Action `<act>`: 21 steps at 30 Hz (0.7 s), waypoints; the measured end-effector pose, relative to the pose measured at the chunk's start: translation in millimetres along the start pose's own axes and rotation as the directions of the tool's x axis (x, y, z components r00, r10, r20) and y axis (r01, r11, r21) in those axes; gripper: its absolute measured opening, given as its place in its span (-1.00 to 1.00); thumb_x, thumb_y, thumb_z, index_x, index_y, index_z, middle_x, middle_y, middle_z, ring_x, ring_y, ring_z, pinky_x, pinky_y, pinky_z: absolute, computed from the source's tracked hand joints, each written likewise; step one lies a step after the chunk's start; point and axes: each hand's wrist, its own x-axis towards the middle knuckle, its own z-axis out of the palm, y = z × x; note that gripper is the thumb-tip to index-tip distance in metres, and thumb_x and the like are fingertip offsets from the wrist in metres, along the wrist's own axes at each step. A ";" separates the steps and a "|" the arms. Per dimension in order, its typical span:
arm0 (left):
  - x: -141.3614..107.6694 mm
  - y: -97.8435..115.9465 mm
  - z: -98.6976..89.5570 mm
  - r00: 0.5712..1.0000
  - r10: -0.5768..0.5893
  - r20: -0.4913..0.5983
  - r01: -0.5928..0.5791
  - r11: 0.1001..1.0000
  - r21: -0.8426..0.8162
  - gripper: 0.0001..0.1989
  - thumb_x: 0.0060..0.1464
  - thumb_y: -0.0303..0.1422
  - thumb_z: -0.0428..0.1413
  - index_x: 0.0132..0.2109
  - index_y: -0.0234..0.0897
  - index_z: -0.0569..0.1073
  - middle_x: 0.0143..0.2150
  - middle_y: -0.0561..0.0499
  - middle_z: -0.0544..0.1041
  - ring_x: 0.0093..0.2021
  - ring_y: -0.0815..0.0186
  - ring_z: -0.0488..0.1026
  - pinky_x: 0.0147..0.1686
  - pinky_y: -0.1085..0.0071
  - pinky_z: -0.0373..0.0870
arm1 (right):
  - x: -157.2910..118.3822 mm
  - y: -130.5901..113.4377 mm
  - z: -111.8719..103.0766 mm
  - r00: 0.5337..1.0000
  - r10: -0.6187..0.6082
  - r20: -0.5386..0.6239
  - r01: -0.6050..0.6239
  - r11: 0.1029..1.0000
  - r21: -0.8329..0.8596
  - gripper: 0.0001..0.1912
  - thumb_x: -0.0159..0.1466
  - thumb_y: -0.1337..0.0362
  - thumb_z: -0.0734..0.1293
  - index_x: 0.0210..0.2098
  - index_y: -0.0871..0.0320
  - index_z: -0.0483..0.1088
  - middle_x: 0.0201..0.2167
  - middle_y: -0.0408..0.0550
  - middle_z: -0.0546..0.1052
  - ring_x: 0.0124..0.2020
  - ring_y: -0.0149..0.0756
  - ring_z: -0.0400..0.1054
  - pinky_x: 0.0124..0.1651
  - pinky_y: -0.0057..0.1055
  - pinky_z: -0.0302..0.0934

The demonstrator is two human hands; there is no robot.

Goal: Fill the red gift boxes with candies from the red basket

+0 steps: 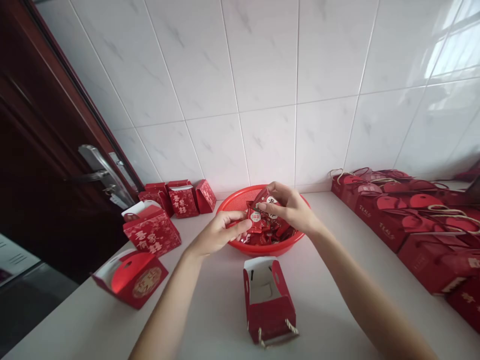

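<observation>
My left hand [221, 232] pinches a small red candy packet [255, 218] with a pale round label, above a red plastic basket [245, 197]. In my right hand [288, 206] is a darker red candy packet [270, 204] with a white label, gripped between thumb and fingers. The two packets overlap closely. More red wrapped candies [262, 237] lie in the basket beneath. In front of the basket, nearer to me, an open red gift box [270, 315] with a pale interior and rope handle stands on the white table; no contents show inside.
Several red boxes, among them a patterned box [153, 231] and an open box [137, 282], stand at the left. Rows of red boxes [378, 215] with rope handles fill the right. A tiled wall [266, 145] rises behind; a dark door [48, 150] is at the left.
</observation>
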 end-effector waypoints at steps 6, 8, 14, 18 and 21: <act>-29.6 36.3 7.0 0.985 -0.076 0.156 0.050 0.985 0.164 -0.71 0.24 -0.20 -0.01 -0.37 -0.24 0.45 -0.39 0.07 0.47 -0.31 0.32 0.38 -0.24 0.43 0.36 | -22.4 -46.3 1.2 0.987 -0.097 0.128 0.110 0.989 -0.099 -0.77 0.26 0.18 0.44 -0.22 0.16 0.39 -0.31 -0.07 0.51 -0.35 -0.38 0.37 -0.34 -0.45 0.28; -30.8 38.7 16.4 0.981 -0.065 0.184 0.024 0.976 0.215 -0.76 0.22 -0.25 0.00 -0.32 -0.23 0.47 -0.33 0.04 0.51 -0.28 0.28 0.41 -0.23 0.41 0.37 | -28.1 -53.2 0.3 0.988 -0.092 0.125 0.108 0.986 -0.128 -0.77 0.26 0.17 0.44 -0.22 0.15 0.39 -0.35 -0.09 0.50 -0.39 -0.39 0.36 -0.39 -0.46 0.28; -32.6 36.7 23.0 0.982 -0.045 0.181 -0.023 0.934 0.356 -0.76 0.23 -0.26 0.00 -0.30 -0.24 0.49 -0.35 0.02 0.53 -0.33 0.26 0.44 -0.28 0.38 0.37 | -33.1 -57.3 0.5 0.984 -0.100 0.145 0.124 0.978 -0.167 -0.74 0.24 0.12 0.46 -0.23 0.14 0.40 -0.39 -0.11 0.47 -0.45 -0.42 0.33 -0.45 -0.47 0.27; -36.1 38.7 16.0 0.985 0.015 0.171 -0.091 0.891 0.446 -0.76 0.25 -0.26 0.00 -0.23 -0.20 0.54 -0.17 -0.01 0.56 -0.19 0.23 0.47 -0.14 0.35 0.37 | -32.1 -56.4 4.1 0.980 -0.115 0.163 0.146 0.971 -0.190 -0.77 0.26 0.15 0.45 -0.25 0.14 0.38 -0.40 -0.12 0.45 -0.44 -0.42 0.30 -0.46 -0.49 0.23; -37.1 36.9 14.4 0.983 -0.025 0.180 -0.061 0.889 0.454 -0.74 0.20 -0.23 0.08 -0.38 -0.21 0.54 -0.20 0.00 0.58 -0.18 0.21 0.49 -0.14 0.37 0.37 | -32.4 -55.2 6.8 0.972 -0.111 0.205 0.158 0.960 -0.230 -0.82 0.27 0.23 0.43 -0.26 0.15 0.37 -0.41 -0.14 0.43 -0.45 -0.44 0.26 -0.45 -0.50 0.20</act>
